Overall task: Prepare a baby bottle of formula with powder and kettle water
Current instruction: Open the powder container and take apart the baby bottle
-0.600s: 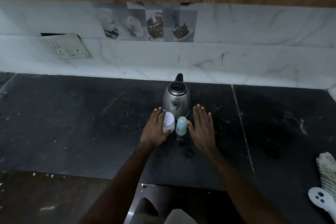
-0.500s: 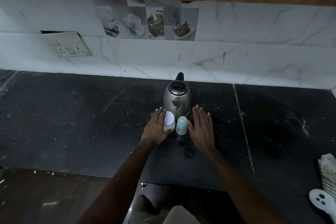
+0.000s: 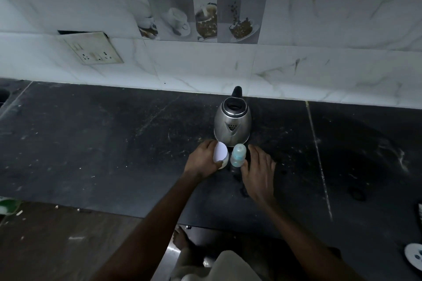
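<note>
Left hand (image 3: 203, 161) curls round the white-lidded powder tub (image 3: 221, 157), likely readying it for opening. Right hand (image 3: 259, 171) lies flat and relaxed on the worktop (image 3: 114, 143), thumb by the baby bottle (image 3: 238, 155) standing between both hands. Kettle (image 3: 232, 124) waits just beyond the hands, spout facing them.

The gap between the hands is taken: the white tub (image 3: 221, 155), held in the left hand (image 3: 202, 161), stands just beside the baby bottle (image 3: 238, 155), which stands by the right hand's (image 3: 259, 171) thumb. Just past the fingertips the kettle (image 3: 233, 124) blocks the way forward, with the tiled wall (image 3: 205, 68) behind it. Outward of either hand, and back toward the wrists, the dark table (image 3: 102, 143) leaves wide room to pass.
</note>
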`<state>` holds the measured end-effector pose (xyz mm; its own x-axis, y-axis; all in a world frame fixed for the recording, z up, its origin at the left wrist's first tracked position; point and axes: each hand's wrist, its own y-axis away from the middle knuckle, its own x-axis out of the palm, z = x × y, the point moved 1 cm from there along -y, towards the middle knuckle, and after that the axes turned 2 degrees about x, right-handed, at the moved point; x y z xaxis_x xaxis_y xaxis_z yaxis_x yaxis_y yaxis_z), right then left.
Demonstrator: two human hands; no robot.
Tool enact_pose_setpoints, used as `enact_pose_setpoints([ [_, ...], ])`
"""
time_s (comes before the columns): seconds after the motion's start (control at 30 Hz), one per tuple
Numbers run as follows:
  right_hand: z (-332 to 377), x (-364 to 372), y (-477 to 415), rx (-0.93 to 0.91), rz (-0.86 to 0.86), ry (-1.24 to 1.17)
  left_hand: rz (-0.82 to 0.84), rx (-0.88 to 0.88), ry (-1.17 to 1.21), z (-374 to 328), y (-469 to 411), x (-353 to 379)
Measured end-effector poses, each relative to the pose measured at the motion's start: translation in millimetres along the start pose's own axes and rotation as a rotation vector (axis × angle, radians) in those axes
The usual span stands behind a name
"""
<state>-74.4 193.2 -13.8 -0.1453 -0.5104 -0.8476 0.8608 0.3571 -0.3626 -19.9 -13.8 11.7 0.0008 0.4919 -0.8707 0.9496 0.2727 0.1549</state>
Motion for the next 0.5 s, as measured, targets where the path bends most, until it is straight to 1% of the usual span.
enact_pose_setpoints([
  [0.07, 5, -1, 13, 0.016, 0.021, 0.001, 0.011, 0.013, 0.0, 4, 10, 1],
  [0.13, 7, 4, 27, -0.014, 0.069, -0.054, 0.011, 0.015, 0.013, 8, 21, 5],
  [0.2, 9, 13, 40, -0.069, 0.143, -0.15, 0.006, 0.027, 0.018, 10, 32, 9],
  [0.27, 11, 22, 51, -0.09, 0.254, -0.237, 0.01, 0.057, 0.021, 12, 43, 12],
  [0.37, 15, 33, 62, -0.038, 0.388, -0.346, 0.006, 0.098, 0.043, 13, 62, 16],
  [0.5, 24, 44, 65, 0.013, 0.476, -0.458, 0.009, 0.127, 0.087, 16, 76, 17],
])
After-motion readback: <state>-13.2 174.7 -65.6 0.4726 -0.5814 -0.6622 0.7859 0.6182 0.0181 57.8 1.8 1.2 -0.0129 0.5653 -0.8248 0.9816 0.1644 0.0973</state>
